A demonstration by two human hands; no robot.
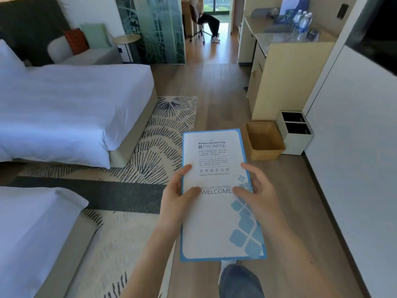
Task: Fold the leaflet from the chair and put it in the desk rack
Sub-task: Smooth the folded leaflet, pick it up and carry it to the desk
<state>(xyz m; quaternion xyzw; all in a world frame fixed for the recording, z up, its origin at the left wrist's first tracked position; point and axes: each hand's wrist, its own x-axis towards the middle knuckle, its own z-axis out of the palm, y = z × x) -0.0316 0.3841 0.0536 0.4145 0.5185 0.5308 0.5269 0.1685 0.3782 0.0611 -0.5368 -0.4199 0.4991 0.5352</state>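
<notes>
I hold a tall white leaflet [217, 214] with a blue border and the word WELCOME in front of me, above the wooden floor. It looks folded shut, cover facing up. My left hand [178, 196] grips its left edge, thumb on the cover. My right hand [257, 190] grips the right edge the same way. A grey armchair [86, 50] with an orange cushion stands at the far left. The desk [279, 37] runs along the right wall at the back; a blue rack-like stand [290, 9] on it is blurred.
Two white beds [64, 104] fill the left side, with a patterned rug [163, 134] beside them. A wicker basket [264, 140] and a white two-slot bin [296, 132] stand on the floor at right. Water bottles [303, 24] sit on the desk. A person sits on a chair [206, 24] far ahead.
</notes>
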